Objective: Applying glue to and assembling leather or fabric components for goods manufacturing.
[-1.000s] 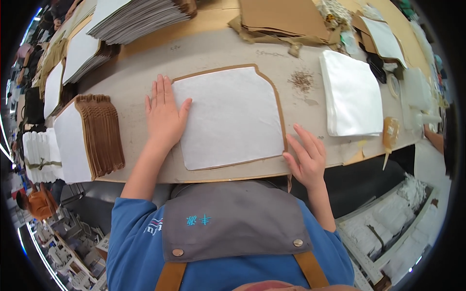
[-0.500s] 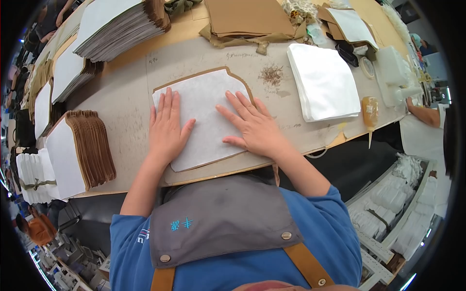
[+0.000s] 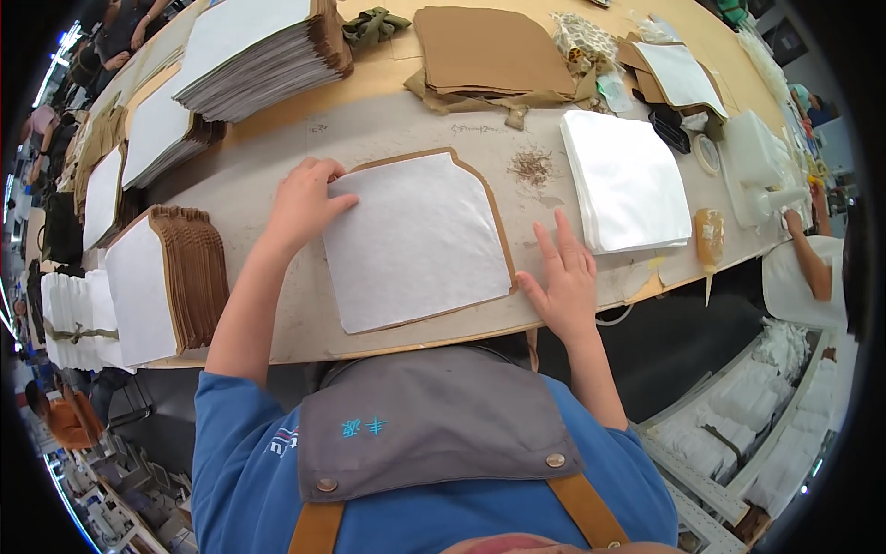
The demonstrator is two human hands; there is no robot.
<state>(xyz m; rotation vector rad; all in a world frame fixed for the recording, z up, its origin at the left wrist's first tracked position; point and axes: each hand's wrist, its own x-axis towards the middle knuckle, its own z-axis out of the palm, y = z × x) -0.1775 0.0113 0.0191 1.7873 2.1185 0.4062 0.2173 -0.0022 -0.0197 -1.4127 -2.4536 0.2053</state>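
A white fabric sheet (image 3: 415,240) lies on a slightly larger brown leather-like panel (image 3: 494,217) in the middle of the worktable (image 3: 277,157). My left hand (image 3: 303,203) rests flat on the sheet's upper left corner, fingers spread. My right hand (image 3: 563,282) lies flat on the table just off the sheet's lower right corner, fingers apart, holding nothing.
A stack of white sheets (image 3: 623,180) sits right of the panel, a glue bottle (image 3: 709,242) beyond it. Piles of finished brown-and-white panels (image 3: 161,282) stand at left and at the back (image 3: 258,51). Brown pieces (image 3: 489,51) lie behind. Another person's arm (image 3: 812,254) is at right.
My right hand slid off the sheet to its lower right corner. My left hand moved up to the sheet's upper left corner.
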